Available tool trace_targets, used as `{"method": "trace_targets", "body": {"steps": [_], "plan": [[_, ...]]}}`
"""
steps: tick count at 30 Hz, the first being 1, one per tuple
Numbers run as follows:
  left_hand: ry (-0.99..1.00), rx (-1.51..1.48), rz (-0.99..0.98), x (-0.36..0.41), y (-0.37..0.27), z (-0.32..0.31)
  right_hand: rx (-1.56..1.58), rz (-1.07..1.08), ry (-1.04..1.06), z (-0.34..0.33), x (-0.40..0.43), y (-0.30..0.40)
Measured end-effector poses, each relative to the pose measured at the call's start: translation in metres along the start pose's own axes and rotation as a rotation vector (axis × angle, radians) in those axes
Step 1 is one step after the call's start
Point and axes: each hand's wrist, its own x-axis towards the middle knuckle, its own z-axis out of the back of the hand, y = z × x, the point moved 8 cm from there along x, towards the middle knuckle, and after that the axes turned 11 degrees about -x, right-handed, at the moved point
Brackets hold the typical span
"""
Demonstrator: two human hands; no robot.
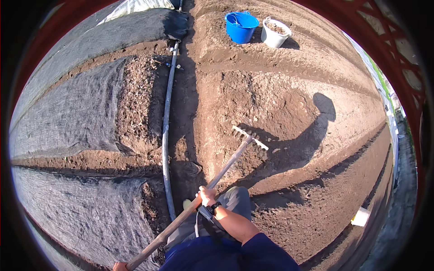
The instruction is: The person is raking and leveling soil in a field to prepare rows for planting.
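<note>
A garden rake's long wooden handle (pixel 162 235) runs slantwise in front of my body. My right hand (pixel 206 195), with a dark watch at its wrist, grips the handle about midway. My left hand (pixel 120 266) is around the handle's rear end at the bottom edge, partly cut off by the frame. The pale rake head (pixel 250 138) rests at the soil of a raised bed (pixel 237 101), its short tines against loose clods. My shadow falls across the bed to the right of the head.
A grey pipe (pixel 166 125) runs along the shaded path (pixel 183 101) left of the bed. Dark mesh covers (pixel 74 108) lie over beds on the left. A blue bucket (pixel 241 28) and a white bucket (pixel 275 34) holding debris stand farther off. A white container (pixel 361 216) lies at right.
</note>
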Motion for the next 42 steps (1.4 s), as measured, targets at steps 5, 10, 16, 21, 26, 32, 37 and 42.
{"method": "trace_targets", "body": {"steps": [5,10,16,21,26,32,37,42], "plan": [[-0.216,-0.219,0.435,0.009,0.012,0.062,-0.13,-0.135,-0.24,-0.011,0.001,0.006],[0.081,-0.345,0.596,-0.011,0.039,0.066,-0.17,-0.208,-0.089,-0.05,-0.009,-0.003],[-0.065,-0.088,0.708,0.0,0.058,0.165,0.131,-0.528,0.013,-0.141,-0.022,-0.026],[-0.008,-0.183,0.599,0.117,0.081,0.226,0.074,-0.402,0.26,-0.176,0.062,0.054],[-0.176,0.167,0.31,0.339,0.011,0.232,0.279,-0.345,-0.041,-0.051,0.2,0.184],[-0.058,-0.015,0.189,0.456,-0.115,0.249,0.225,0.004,-0.414,0.064,0.268,0.349],[-0.178,0.058,0.34,0.393,-0.031,0.321,0.305,-0.103,-0.184,-0.092,0.2,0.329],[-0.203,0.061,0.376,0.265,0.063,0.442,0.334,-0.531,0.178,-0.281,0.125,0.249]]}}
